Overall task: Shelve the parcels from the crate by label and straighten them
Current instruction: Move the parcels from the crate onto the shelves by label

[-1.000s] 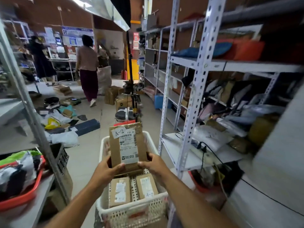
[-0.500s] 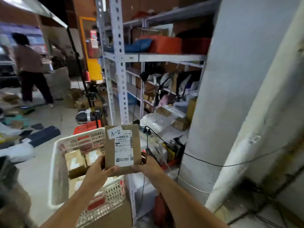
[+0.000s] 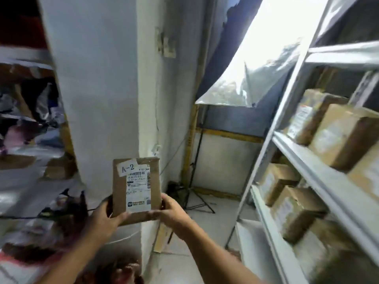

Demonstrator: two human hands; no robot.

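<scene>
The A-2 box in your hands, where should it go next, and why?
Probably swing it right, toward the metal shelf. Both the left hand and the right hand grip the parcel by its lower corners, upright in front of the white pillar, not yet shelved. Brown boxes already sit there, though no shelf labels are readable.

The parcel is brown cardboard with a white paper label. The shelf rack is pale painted metal. Its boxes are dull brown cardboard. The pillar looks white and matt.
</scene>
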